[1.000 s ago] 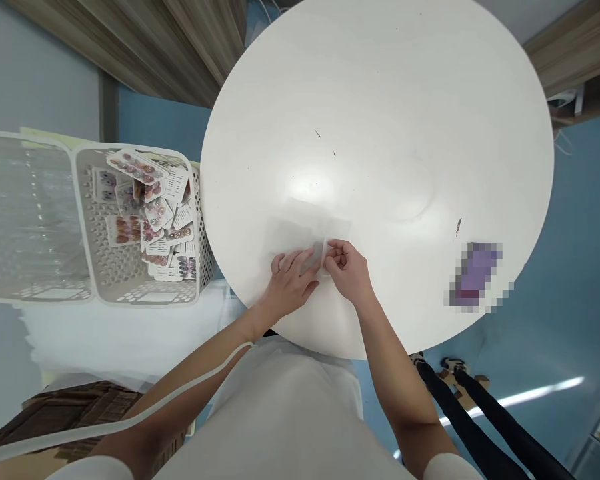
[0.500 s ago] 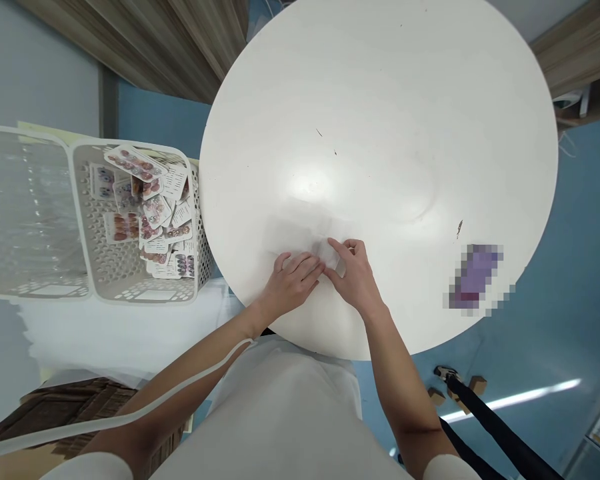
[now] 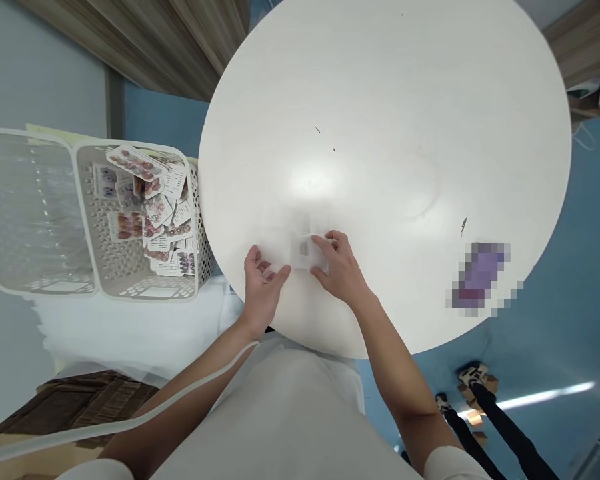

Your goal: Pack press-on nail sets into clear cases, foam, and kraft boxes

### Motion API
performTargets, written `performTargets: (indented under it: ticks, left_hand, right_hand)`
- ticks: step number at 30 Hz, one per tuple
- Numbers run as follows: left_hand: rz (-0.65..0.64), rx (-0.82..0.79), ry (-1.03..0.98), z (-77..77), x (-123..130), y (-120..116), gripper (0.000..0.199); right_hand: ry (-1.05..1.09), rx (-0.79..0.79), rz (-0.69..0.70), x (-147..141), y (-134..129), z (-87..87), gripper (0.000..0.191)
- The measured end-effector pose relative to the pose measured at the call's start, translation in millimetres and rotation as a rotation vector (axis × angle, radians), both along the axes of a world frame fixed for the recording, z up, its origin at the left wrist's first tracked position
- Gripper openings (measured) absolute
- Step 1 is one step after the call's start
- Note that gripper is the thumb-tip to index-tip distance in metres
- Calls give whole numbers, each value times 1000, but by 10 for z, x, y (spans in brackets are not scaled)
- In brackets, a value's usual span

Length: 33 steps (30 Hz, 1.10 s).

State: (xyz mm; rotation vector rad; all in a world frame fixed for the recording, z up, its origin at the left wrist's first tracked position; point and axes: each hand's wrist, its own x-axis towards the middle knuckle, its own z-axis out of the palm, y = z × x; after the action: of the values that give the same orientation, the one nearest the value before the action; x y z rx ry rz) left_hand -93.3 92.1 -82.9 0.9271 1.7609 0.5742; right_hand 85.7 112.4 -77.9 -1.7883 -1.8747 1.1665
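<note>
Two white plastic baskets side by side, left of the round white table [image 3: 380, 100]. Nearer basket [image 3: 123, 267]: perforated walls, jumbled pile of small cards [image 3: 155, 207] heaped toward its right side. Some cards show rows of oval, shiny pieces in red-brown, orange, pink and purple; others show white sides with printed lines. One card lies slanted on top at the far end. Farther basket [image 3: 3, 200]: stack of clear plastic packs [image 3: 60, 220], contents too faint to tell. Pale label on the near side of each basket.

Thin translucent film [image 3: 300, 257] is on the table near its front edge, between the hands; small greyish patch shows in it. Cannot tell whether it is a bag or a folded sheet.

Left hand [image 3: 263, 287] at film's left side: fingers curled, thumb out and apart from index; cannot tell if film is pinched. Right hand [image 3: 343, 267] at film's right edge: index and thumb tips apart, both touching it, other fingers bent; firmness of grip unclear.

Pixelated purple item [image 3: 480, 270] on the table at right, well apart from hands. Brown carton [image 3: 80, 413] low left, below baskets. Another person's legs [image 3: 510, 423] at lower right.
</note>
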Motion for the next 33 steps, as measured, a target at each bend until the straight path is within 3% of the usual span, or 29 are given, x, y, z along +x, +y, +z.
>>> performTargets:
  ticks: [3,7,12,17,22,25,30,33]
  left_hand:
    - [142,-44,-56,-1,6,100,61]
    - [114,-124,-174,85,-27,185,44]
    - [-154,-33,17,195,20,169,21]
    - [-498,184,162,148,276,188,9]
    - [-662,350,260,54,379,148,24]
    - [-737,423,273,40,355,69,34]
    - [-752,456,283,34,289,50,29]
    - [-567,425,278,19,209,187,29]
  right_hand:
    - [15,4,21,8,6,-23,61]
    - [13,14,18,7,-14,-58,60]
    - [8,13,-19,-34,-33,-85,60]
    - [-7,17,-42,-69,-31,-122,57]
    - [134,-61,-26,33,-23,-59,66]
    - [224,-117,-101,56,-23,-27,65]
    - [188,-56,-350,-76,-21,-113,44]
    - [178,-44,-394,-127,-31,-158,45]
